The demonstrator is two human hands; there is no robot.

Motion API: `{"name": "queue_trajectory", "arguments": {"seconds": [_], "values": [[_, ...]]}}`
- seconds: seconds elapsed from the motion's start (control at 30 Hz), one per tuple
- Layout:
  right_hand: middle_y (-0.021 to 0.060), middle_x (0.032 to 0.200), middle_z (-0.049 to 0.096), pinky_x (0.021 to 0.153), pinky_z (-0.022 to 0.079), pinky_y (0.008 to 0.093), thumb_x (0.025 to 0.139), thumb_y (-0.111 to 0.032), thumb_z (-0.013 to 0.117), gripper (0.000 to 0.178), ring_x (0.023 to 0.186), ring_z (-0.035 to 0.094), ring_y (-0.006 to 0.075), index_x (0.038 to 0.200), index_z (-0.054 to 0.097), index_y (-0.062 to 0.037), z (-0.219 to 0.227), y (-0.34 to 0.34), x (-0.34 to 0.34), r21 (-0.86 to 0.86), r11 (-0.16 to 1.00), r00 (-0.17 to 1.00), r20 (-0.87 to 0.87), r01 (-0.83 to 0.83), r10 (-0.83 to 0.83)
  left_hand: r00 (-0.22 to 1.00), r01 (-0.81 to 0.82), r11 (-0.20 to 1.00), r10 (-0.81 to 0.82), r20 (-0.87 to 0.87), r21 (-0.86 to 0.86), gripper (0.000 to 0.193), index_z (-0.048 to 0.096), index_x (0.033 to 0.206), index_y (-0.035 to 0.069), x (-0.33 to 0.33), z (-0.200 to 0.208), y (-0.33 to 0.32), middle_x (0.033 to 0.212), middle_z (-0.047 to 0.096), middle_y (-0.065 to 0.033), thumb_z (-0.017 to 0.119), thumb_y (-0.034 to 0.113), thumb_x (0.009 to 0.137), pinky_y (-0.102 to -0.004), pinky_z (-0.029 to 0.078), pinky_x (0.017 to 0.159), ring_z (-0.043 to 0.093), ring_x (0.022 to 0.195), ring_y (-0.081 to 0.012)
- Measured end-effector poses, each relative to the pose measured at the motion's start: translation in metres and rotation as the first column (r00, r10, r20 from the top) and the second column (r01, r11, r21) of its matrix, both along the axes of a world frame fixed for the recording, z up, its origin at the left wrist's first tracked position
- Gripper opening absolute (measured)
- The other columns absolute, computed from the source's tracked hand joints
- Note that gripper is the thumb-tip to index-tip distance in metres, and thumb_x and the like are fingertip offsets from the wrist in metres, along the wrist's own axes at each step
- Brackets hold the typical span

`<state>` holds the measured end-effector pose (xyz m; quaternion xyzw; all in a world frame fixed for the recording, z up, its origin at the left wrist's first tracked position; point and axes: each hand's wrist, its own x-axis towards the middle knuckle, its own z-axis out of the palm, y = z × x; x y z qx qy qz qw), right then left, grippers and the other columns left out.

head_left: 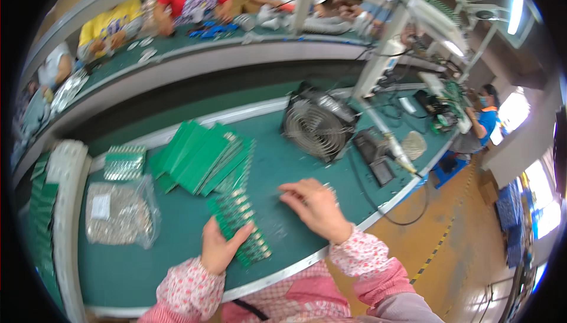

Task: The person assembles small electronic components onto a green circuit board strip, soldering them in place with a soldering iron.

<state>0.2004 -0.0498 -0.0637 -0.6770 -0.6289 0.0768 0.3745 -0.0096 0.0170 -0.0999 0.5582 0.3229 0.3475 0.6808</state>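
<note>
My left hand [222, 245] grips a green circuit board panel [241, 228] by its left and near side, thumb on top. A row of small metal parts runs along the panel, which lies slanted just above or on the green mat; I cannot tell which. To its right, my right hand [316, 208] hovers over the mat with thumb and forefinger slightly apart and nothing visible between them. Small specks, too small to name, lie on the mat [274, 228] between the hands. Beyond the held panel is a fanned stack of green circuit boards [198, 157].
At left lie a clear bag of small metal parts [121, 213] and another board panel [124, 163], beside a white rack of green boards [68, 205]. A black fan [319, 123] stands at the back. Right of it are a black holder [375, 156] and a cable. Co-workers sit across the bench.
</note>
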Motion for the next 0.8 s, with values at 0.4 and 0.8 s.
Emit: {"name": "queue_trajectory", "arguments": {"seconds": [0.4,0.8], "values": [[0.0111,0.095,0.066,0.068,0.053,0.0223,0.090,-0.014,0.060,0.024,0.071,0.063,0.0098,0.108,0.058,0.0025,-0.021,0.003,-0.017,-0.146,0.915,0.098,-0.988,-0.376,-0.117,0.996,0.010,0.999,-0.006,0.085,-0.046,0.030,0.054,0.106,0.000,0.001,0.000,0.006,0.098,0.064,-0.0048,0.070,0.006,0.081,-0.0256,0.051,0.074,0.061,0.084,-0.0093],[0.0109,0.086,0.067,0.062,0.052,0.0221,0.088,-0.014,0.063,0.016,0.065,0.062,0.0099,0.094,0.060,0.0015,-0.020,0.000,-0.028,-0.138,0.971,0.308,-0.949,-0.194,-0.073,0.996,0.003,0.999,0.001,0.094,-0.035,0.028,0.055,0.106,0.000,0.002,0.001,0.004,0.097,0.064,-0.0052,0.068,0.005,0.082,-0.0259,0.051,0.075,0.061,0.085,-0.0098]]}}
